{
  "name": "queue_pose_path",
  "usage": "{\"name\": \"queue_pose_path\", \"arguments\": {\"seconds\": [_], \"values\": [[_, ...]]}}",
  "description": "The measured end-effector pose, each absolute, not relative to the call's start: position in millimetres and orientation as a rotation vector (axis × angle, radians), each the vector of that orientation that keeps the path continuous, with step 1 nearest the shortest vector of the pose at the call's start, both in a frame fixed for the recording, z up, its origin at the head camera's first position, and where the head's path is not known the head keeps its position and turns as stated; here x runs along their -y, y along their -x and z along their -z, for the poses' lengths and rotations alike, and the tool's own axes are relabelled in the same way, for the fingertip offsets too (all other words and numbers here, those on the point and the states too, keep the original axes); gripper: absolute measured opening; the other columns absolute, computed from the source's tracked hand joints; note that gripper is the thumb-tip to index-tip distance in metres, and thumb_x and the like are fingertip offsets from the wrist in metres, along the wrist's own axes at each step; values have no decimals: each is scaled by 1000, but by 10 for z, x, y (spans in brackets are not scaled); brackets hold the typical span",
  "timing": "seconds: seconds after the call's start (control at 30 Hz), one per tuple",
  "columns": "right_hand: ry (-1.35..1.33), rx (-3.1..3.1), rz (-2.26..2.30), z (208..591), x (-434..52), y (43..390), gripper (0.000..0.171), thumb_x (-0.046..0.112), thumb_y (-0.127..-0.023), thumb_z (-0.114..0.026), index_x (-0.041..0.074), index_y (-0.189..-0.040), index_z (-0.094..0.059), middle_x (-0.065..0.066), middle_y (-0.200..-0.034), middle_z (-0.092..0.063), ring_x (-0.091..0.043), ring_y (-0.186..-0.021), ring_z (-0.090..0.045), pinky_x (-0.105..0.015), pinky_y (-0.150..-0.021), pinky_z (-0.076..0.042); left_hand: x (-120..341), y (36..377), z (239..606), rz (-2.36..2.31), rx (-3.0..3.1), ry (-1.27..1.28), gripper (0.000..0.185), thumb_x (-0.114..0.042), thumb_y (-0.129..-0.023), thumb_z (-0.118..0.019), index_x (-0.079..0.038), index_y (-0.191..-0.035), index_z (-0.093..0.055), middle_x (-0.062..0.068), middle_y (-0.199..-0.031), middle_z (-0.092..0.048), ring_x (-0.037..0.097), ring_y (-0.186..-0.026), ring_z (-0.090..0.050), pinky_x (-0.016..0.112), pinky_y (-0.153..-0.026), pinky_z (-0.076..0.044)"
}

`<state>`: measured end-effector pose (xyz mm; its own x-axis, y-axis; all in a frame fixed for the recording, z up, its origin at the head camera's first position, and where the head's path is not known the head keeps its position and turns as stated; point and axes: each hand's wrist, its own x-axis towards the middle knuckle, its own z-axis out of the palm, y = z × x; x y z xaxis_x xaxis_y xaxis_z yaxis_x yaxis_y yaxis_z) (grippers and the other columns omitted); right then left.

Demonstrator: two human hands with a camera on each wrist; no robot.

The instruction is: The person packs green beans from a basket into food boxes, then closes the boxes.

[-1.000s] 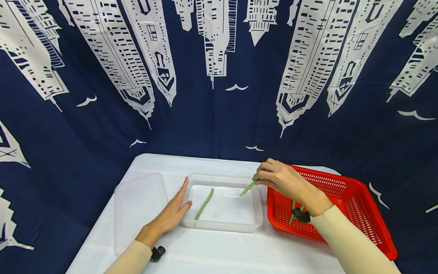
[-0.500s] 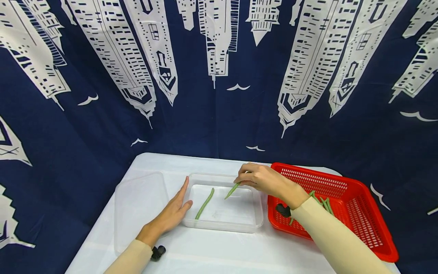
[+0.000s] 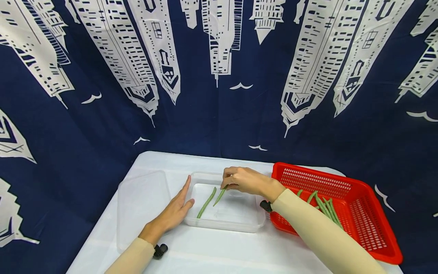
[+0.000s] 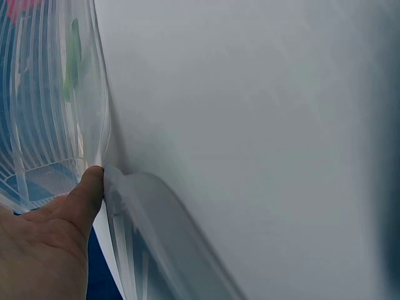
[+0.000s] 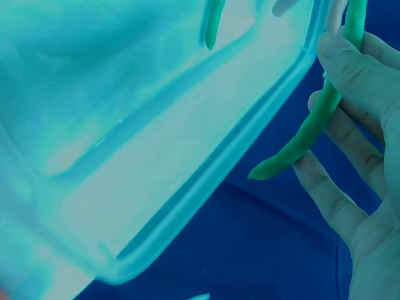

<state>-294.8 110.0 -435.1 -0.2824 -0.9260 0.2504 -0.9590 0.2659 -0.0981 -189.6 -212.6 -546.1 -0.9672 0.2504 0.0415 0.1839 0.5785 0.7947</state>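
My right hand (image 3: 244, 180) pinches a green bean (image 3: 219, 197) by its upper part, over the clear plastic container (image 3: 224, 225). In the right wrist view the held bean (image 5: 309, 131) runs between thumb and fingers, its lower tip free. A second green bean (image 3: 207, 203) lies slanted on the container's left side, just left of the held one. My left hand (image 3: 171, 211) rests against the container's left wall with fingers straight. The left wrist view has that hand's thumb (image 4: 87, 194) at the container's edge, beside the lid (image 4: 169, 231).
A red perforated basket (image 3: 371, 232) stands right of the container, with several green beans (image 3: 328, 211) inside, partly behind the right sleeve. The clear lid (image 3: 142, 209) lies flat on the white table (image 3: 205, 251) at left. A dark blue printed cloth (image 3: 191, 129) hangs behind.
My right hand has moved left and slightly down with its bean, from near the basket's edge to beside the lying bean. My left hand stays put. More beans in the basket are uncovered.
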Motion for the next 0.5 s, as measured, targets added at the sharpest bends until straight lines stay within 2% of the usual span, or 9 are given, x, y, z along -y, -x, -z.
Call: {"name": "queue_pose_path", "arguments": {"seconds": [0.5], "values": [[-1927, 2404, -225, 4515, -508, 3061, 18, 13, -103, -89, 22, -119, -93, 5, -118, -78, -12, -112, -80, -21, -98, -66, 2121, 1892, 5469, -1361, -2709, -353, 80, -24, -126, -40, -37, -187, 11, 7, -198, -5, 35, -184, -13, 63, -149, -14]]}}
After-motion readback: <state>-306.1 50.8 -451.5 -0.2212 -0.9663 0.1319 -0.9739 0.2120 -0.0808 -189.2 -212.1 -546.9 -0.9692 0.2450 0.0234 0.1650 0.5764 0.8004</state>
